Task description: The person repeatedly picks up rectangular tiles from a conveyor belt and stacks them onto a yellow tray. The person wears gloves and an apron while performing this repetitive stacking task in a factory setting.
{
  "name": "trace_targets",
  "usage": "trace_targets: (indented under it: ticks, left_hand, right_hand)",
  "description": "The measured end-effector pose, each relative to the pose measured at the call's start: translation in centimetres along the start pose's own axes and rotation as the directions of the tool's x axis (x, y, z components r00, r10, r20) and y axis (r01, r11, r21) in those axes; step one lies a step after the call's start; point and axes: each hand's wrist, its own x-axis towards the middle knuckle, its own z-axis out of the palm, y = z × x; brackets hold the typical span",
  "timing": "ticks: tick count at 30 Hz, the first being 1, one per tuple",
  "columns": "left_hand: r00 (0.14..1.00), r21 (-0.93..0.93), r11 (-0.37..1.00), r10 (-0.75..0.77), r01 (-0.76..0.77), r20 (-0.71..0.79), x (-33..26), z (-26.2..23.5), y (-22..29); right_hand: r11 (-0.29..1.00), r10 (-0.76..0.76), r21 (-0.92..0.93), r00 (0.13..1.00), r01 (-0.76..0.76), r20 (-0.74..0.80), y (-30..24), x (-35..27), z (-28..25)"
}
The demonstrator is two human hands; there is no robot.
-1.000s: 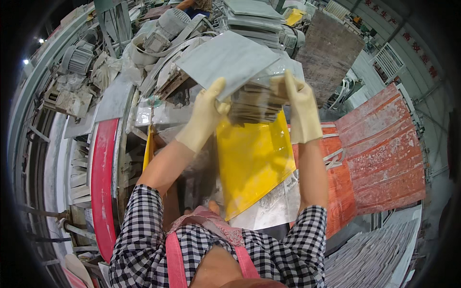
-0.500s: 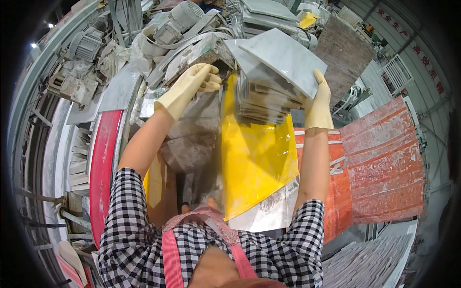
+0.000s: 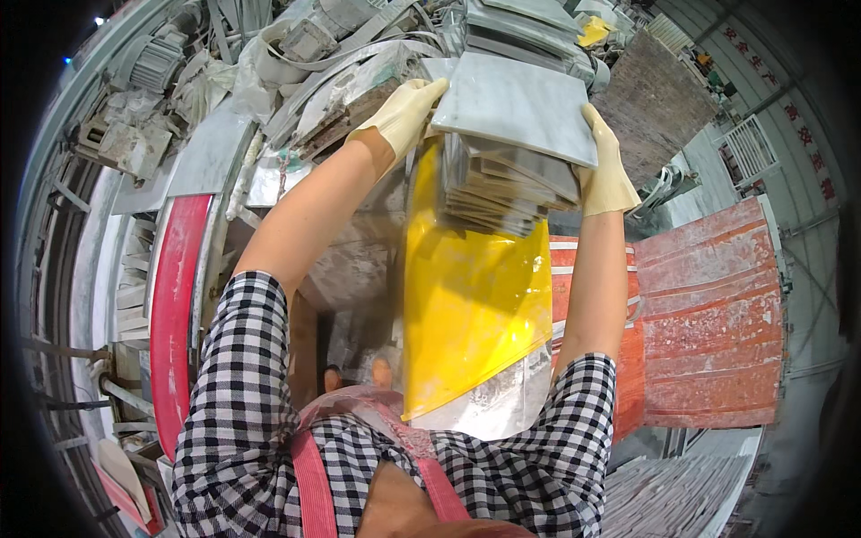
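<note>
A pale grey veined marble tile [image 3: 520, 100] lies between my hands, over a stack of similar tiles [image 3: 502, 184] whose layered edges show below it. At its left edge are the fingers of my left hand [image 3: 402, 117], closed on the rim. My right hand [image 3: 610, 166] grips the right edge, thumb along the side and the other fingers hidden beneath. Both hands wear cream rubber gloves. Under the stack a yellow sheet [image 3: 475, 305] hangs down toward me.
More stone slabs [image 3: 525, 27] are piled beyond the tile. To the left stand a red rail [image 3: 179, 314], a grey motor [image 3: 154, 67] and dusty machine parts. Dusty orange-red sheeting [image 3: 708, 314] spreads at the right, above thin upright pieces [image 3: 677, 489].
My left hand has moved right to the tile's left edge and closed on it. The tile has turned straighter and lies squarer over the stack, with my right hand still on it.
</note>
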Motion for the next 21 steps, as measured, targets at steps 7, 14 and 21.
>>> trace_targets:
  ticks: [7,14,21]
  left_hand:
    - [0.999,-0.24,0.97,-0.021,0.027,0.027,1.3,0.4,-0.5]
    - [0.964,-0.419,0.902,0.01,0.107,0.267,3.4,-1.4,-2.2]
    - [0.998,-0.087,0.996,-0.002,0.008,0.059,1.5,0.7,-1.2]
  right_hand:
    - [0.995,0.071,-0.069,0.996,-0.075,-0.058,0.0,1.3,-0.7]
    - [0.921,0.075,-0.378,0.995,-0.092,-0.059,-0.5,3.0,-2.2]
    - [-0.292,-0.432,-0.943,0.858,0.159,0.278,-1.8,4.0,-2.2]
